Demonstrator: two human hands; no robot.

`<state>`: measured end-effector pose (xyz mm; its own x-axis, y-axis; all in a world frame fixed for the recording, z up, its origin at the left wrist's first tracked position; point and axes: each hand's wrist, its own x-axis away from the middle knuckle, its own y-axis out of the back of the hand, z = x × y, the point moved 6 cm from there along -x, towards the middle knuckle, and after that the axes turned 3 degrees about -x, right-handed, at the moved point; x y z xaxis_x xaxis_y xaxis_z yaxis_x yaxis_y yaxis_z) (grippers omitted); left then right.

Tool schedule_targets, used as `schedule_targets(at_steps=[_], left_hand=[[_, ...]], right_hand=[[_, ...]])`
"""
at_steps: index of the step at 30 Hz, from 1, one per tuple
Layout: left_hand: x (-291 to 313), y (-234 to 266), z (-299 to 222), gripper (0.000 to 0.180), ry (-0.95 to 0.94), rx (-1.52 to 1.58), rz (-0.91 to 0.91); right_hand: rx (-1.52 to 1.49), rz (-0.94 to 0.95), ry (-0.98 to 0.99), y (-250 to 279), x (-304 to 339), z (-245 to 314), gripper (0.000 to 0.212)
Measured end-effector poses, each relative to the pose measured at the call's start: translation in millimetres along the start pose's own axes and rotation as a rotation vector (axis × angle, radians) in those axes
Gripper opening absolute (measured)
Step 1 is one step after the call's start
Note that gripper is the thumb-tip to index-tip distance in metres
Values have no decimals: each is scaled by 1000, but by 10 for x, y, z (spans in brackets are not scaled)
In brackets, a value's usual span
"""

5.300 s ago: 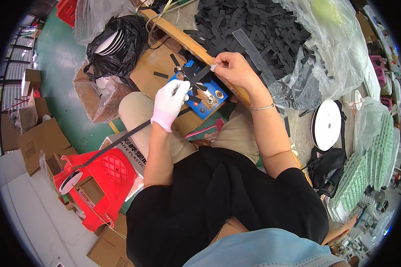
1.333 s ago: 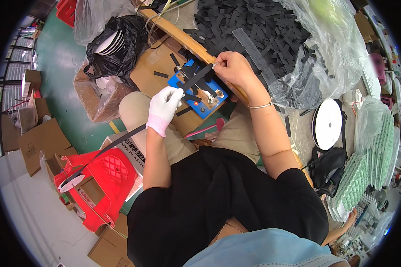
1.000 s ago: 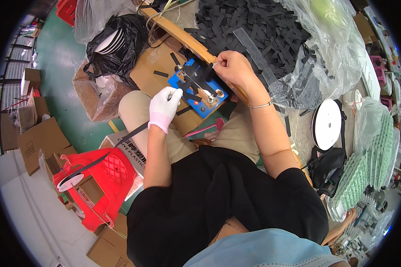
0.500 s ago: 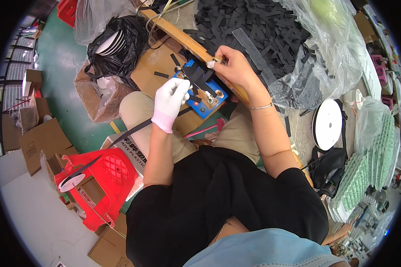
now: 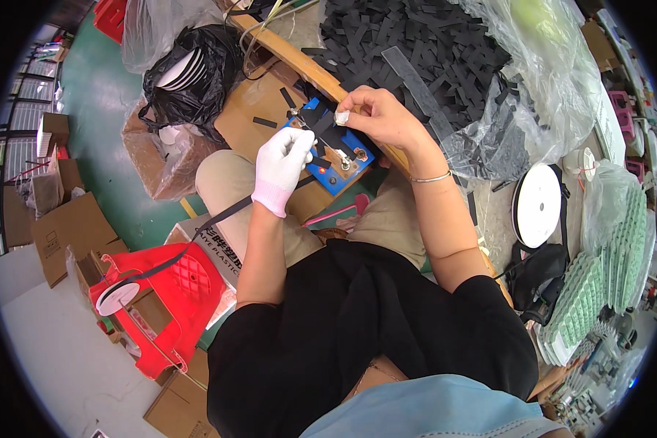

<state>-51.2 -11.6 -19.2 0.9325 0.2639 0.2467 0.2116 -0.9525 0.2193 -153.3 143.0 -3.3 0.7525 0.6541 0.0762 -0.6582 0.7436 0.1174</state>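
Observation:
My left hand, in a white glove with a pink cuff, is closed in a pinch just over the left side of a blue device. What its fingertips hold is hidden. A long black strap passes below that wrist to the device from a white reel. My bare right hand is closed with thumb and forefinger together above the far right side of the device. A small white wrap shows at its fingertips. Short black strips lie across the device, which has metal fittings and a lit red light.
A wooden edge runs behind the device. Beyond it, a large pile of cut black strips lies on clear plastic. A red stool stands at left, a cardboard box farther off. Another white reel sits at right.
My right hand has come slightly nearer me, its fingertips lower over the device. My left hand has shifted slightly right. The strap near the left reel hangs in a different curve.

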Motion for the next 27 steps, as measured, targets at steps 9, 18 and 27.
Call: schedule_targets(at_steps=[9, 18, 27], left_hand=[[10, 118, 206, 23, 47, -111, 49], [-13, 208, 352, 26, 71, -185, 22], [46, 223, 285, 22, 71, -9, 16]], right_hand=[[456, -213, -27, 192, -35, -136, 19], [570, -287, -123, 191, -34, -114, 15], [577, -316, -34, 173, 4, -31, 20]])
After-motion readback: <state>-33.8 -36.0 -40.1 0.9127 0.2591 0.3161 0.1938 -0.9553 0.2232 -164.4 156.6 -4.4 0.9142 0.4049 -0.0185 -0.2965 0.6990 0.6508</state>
